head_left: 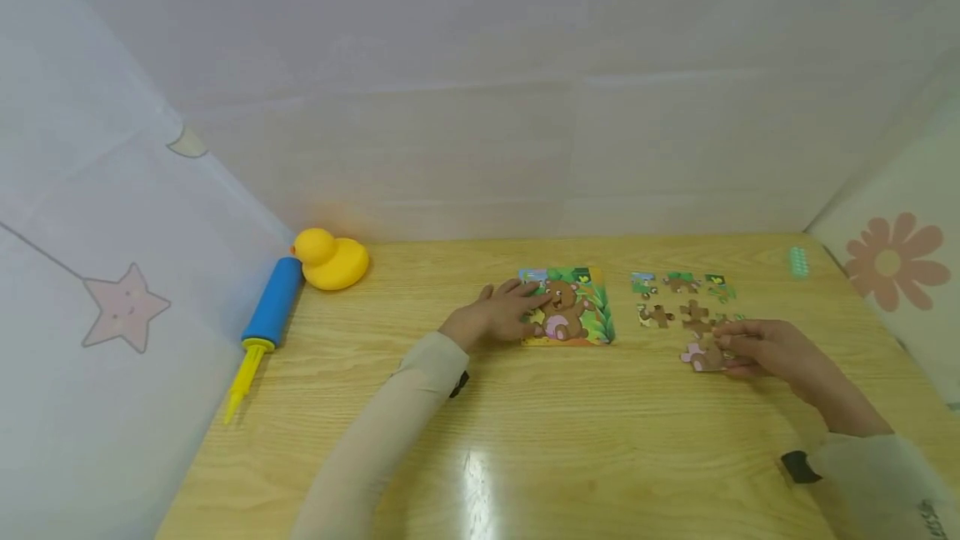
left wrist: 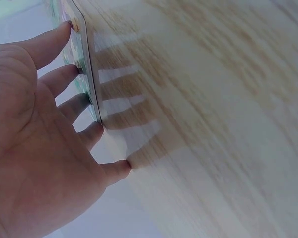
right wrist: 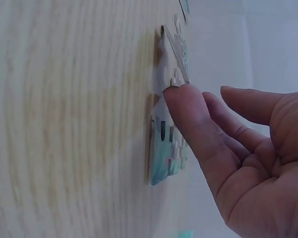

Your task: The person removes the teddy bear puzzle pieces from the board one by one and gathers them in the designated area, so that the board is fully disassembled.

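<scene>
My left hand (head_left: 504, 315) rests with spread fingers on the left part of a picture board (head_left: 572, 308) showing a brown bear. In the left wrist view, its fingertips (left wrist: 84, 99) lie along the board's edge, and one touches the wood. On the right, my right hand (head_left: 776, 352) pinches a jigsaw piece (head_left: 701, 356) with pink and brown bear parts. That piece (right wrist: 174, 54) looks tilted at the fingertips in the right wrist view. Just beyond it lie a brown jigsaw piece (head_left: 696, 315) and several others, one partly hidden by the fingers.
Further jigsaw pieces (head_left: 681, 282) lie in loose rows right of the board. A yellow rubber duck (head_left: 333, 261) and a blue hand pump (head_left: 273, 302) are at the left edge of the wooden table (head_left: 585, 440). A small green item (head_left: 798, 262) sits far right. Cloth walls surround the table.
</scene>
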### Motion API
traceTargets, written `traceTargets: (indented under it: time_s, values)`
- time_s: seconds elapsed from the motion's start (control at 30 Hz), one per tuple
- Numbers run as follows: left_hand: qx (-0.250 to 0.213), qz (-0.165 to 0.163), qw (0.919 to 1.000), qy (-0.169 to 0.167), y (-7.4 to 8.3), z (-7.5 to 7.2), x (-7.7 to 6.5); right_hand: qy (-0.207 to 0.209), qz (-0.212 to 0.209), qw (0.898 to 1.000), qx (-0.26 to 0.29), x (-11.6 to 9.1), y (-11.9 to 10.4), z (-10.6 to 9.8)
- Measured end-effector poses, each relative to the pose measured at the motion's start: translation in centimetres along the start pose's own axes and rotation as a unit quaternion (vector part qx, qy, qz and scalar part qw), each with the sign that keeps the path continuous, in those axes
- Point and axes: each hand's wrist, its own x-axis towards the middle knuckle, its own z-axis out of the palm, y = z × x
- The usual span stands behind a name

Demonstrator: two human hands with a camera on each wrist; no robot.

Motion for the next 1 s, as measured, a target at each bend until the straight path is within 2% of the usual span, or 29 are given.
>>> traceTargets:
  time_s: [0.2,0.73,1.0]
  values:
    - [0.001,-0.001,1.0,-0.001,0.0,-0.1,-0.1,0.0,0.003,1.0,-0.017,-0.1,-0.6,0.0]
    - [-0.001,0.0,1.0,-0.005,0.1,0.1,0.1,-0.004,0.014,1.0,-0.004,-0.4,-0.3,-0.3]
    - [-0.003,-0.002,1.0,0.001,0.2,-0.1,-0.1,0.006,-0.038,0.999,-0.034,0.4,-1.3,0.7]
